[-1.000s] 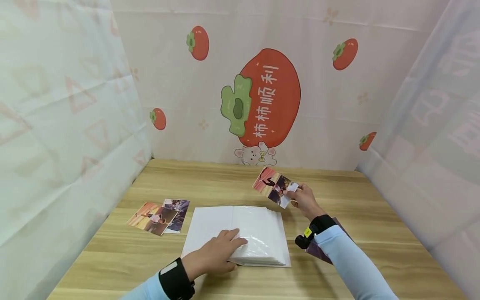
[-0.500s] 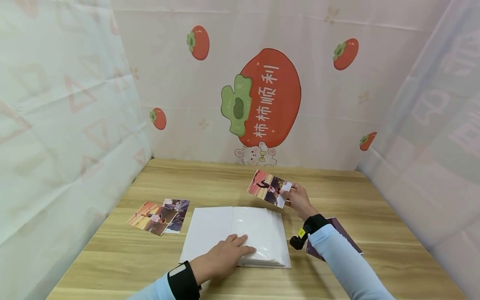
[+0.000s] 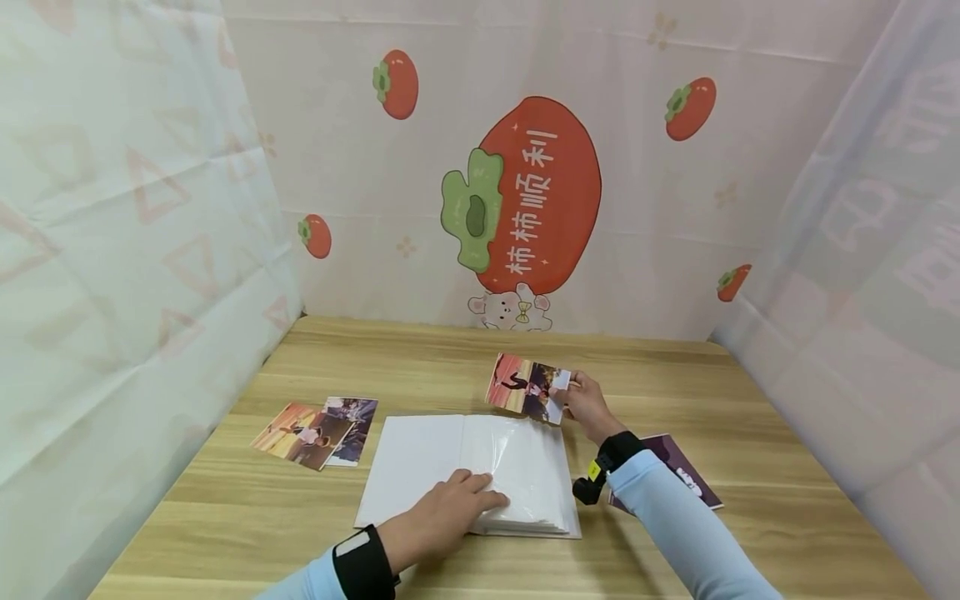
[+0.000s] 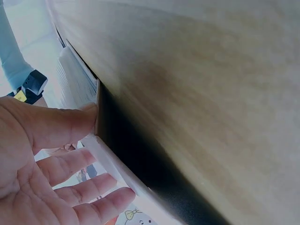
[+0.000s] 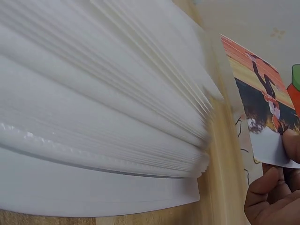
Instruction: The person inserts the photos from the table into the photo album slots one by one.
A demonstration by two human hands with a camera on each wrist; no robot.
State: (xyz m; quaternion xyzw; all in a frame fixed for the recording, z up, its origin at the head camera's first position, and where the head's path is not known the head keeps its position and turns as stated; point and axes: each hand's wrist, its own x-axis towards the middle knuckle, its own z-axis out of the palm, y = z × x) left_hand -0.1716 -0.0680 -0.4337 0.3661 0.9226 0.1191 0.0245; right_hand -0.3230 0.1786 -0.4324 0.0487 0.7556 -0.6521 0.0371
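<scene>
An open photo album (image 3: 416,458) with a white page and clear plastic sleeves lies on the table. My left hand (image 3: 444,515) rests across its middle with fingers extended; in the left wrist view the thumb is at the album's near edge. Between thumb and fingers, my right hand (image 3: 590,405) pinches a photo (image 3: 517,386) of an orange sky and a dark upside-down figure. The photo is tilted and overlaps the far edge of the sleeves in the head view. In the right wrist view, the stacked sleeves (image 5: 93,89) fan out beside the held photo.
Two overlapping photos, one orange (image 3: 303,435) and one purplish (image 3: 358,421), lie left of the album on the wooden table (image 3: 405,358). A dark purple card or booklet (image 3: 675,467) lies partly under the right forearm. Printed cloth walls (image 3: 630,275) enclose the table.
My right hand has brought the photo left and toward me, closer to the album, turning it more level. My left hand has slid slightly right and nearer across the album.
</scene>
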